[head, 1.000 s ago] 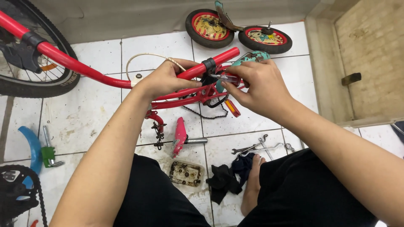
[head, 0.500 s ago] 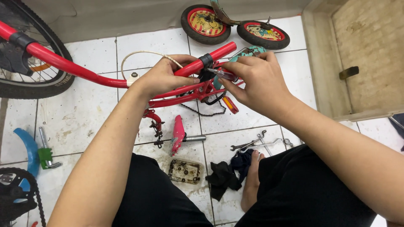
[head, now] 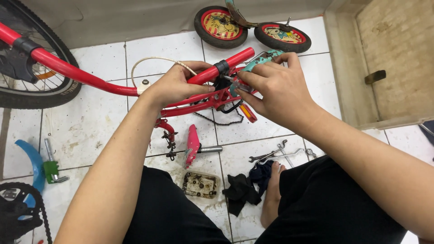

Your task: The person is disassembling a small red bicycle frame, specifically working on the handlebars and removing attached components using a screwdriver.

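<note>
The left hand (head: 178, 86) had its grip closed around the red bicycle frame (head: 90, 79), fingers wrapped over the tubes where they met. The right hand (head: 275, 90) held a narrow grip on a small metal tool (head: 235, 82), its tip pressed against the frame just right of the left hand; under its fingers sat a teal part (head: 266, 58), touching the frame's upper tube end. A white cable (head: 153, 61) looped up from the frame behind the left hand. The frame hung across the person's lap, above the white tiled floor (head: 104, 131).

Below the frame lay a red saddle-shaped piece (head: 192, 144), a small tray of grimy bits (head: 201, 184), a black rag (head: 244, 190) and some spanners (head: 275, 153), all crowded near the bare foot (head: 273, 190). Beyond the frame two small training wheels (head: 251, 28) rested by the wall. Left of the frame stood a large black tyre (head: 40, 77), with a blue mudguard (head: 31, 162) lower down. Right of the frame rose a beige raised ledge (head: 348, 81), leaving little open floor.
</note>
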